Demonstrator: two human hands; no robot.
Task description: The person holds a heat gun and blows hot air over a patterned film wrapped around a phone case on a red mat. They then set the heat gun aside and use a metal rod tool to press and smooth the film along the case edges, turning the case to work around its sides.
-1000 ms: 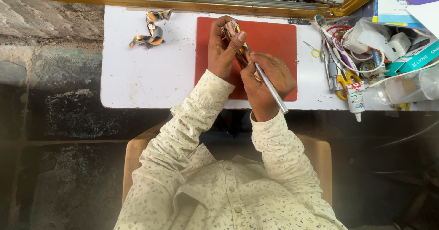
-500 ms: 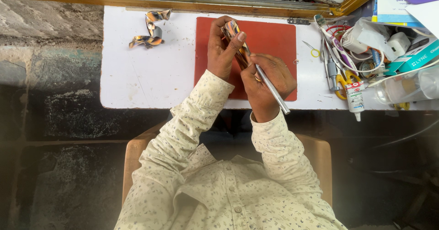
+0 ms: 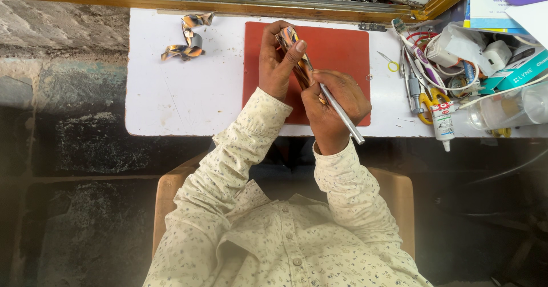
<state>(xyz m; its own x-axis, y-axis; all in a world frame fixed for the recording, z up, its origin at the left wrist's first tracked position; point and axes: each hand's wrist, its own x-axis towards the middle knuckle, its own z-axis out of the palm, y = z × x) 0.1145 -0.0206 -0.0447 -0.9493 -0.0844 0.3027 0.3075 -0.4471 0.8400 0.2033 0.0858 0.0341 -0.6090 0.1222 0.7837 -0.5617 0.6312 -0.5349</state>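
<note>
Little has shifted: both hands stay over the red mat. Left hand fingers pinch a marbled strip; right hand fingers grip a metal tool.

We seem to sit in a small repair workshop: a white bench, red work mat, heaped tools and cables.

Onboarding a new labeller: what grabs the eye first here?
The flat red rectangular mat mid-table, where the left hand holds a shiny orange-and-dark patterned strip and the right hand works a slim silver metal tool against it. Curled patterned scraps lie far left; tangled tools and cables crowd the right.
</note>
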